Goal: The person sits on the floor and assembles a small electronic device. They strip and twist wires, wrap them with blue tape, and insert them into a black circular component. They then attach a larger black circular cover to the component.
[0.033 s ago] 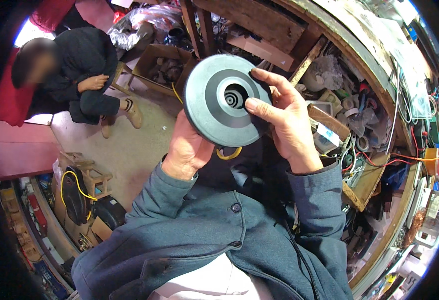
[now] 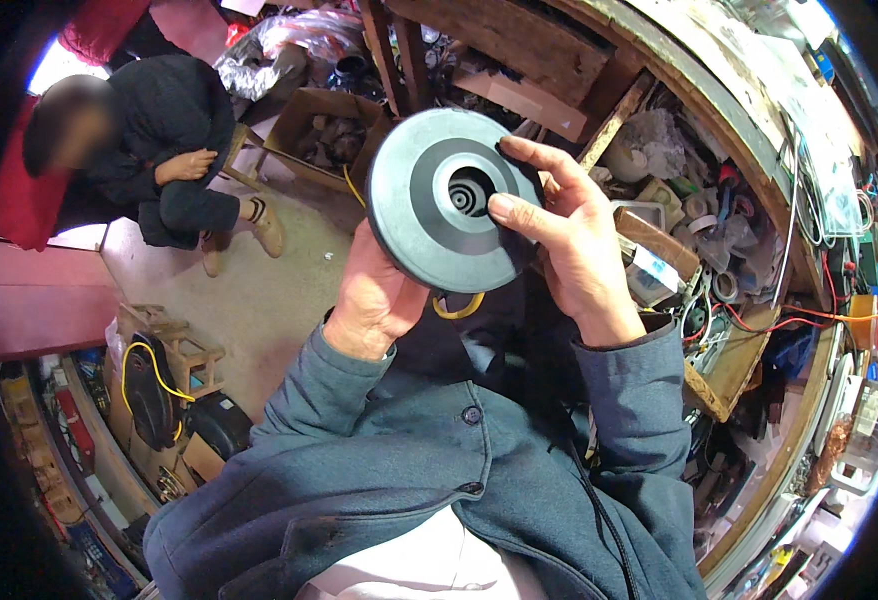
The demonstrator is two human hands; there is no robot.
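Note:
I hold up a round, dark grey disc (image 2: 429, 240) with its face toward me. It has a paler outer band, a darker ring inside that, and a recessed centre hole with small concentric rings in it. My left hand (image 2: 377, 295) supports it from the lower left, its fingers hidden behind the disc. At the right rim my right hand (image 2: 569, 220) grips it, the thumb lying on the face beside the hole and the fingers bent at the edge. Below the disc a yellow loop (image 2: 458, 308) shows against dark cloth.
A person in dark clothes (image 2: 174, 130) sits at the far left. Beyond the disc stands an open cardboard box (image 2: 304, 115). To the right, a wooden bench (image 2: 749, 160) bears cables, tape rolls and clutter. A dark case with a yellow cord (image 2: 149, 390) is at the lower left.

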